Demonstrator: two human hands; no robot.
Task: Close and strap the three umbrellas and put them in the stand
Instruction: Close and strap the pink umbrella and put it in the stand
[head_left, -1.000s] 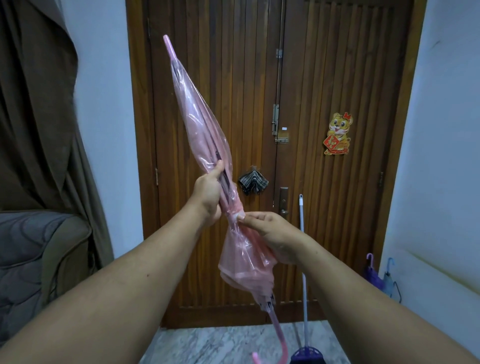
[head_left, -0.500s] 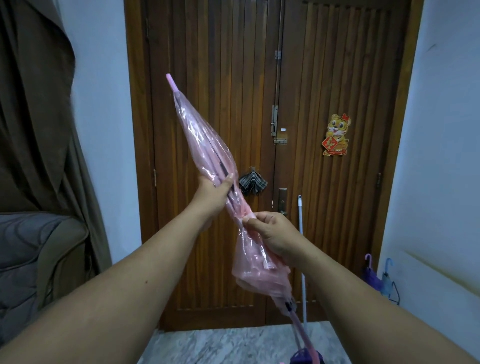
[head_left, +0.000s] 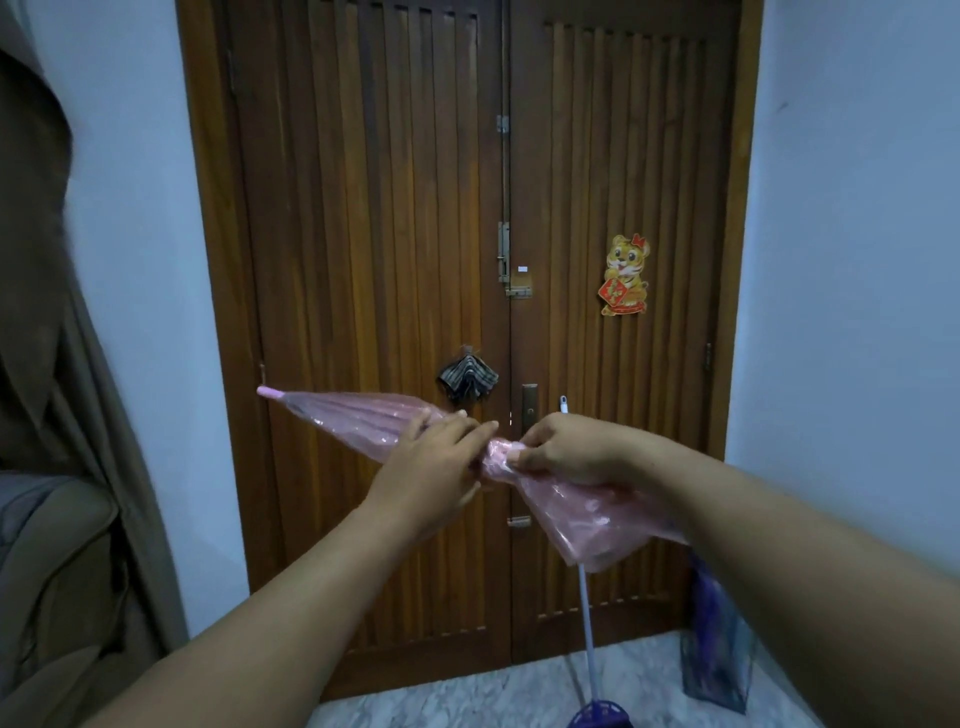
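A closed pink see-through umbrella (head_left: 358, 418) lies nearly level in front of me, its tip pointing left. My left hand (head_left: 434, 470) wraps over the folded canopy near its middle. My right hand (head_left: 569, 449) pinches the gathered canopy just right of it, where the plastic bunches tight. The loose skirt of the canopy (head_left: 602, 519) hangs below my right forearm; the handle is hidden. A dark see-through stand (head_left: 719, 670) sits on the floor at the lower right, a purple umbrella (head_left: 706, 587) standing in it, partly behind my right arm.
A brown wooden double door (head_left: 389, 208) fills the view ahead. A white-handled mop or broom (head_left: 584, 597) with a purple base leans against it. A curtain and a grey sofa (head_left: 47, 545) are at the left. Marble floor (head_left: 467, 701) lies below.
The umbrella has swung down from steeply upright to nearly level, its tip now pointing left. Both hands kept their hold near the middle and moved lower in the view.
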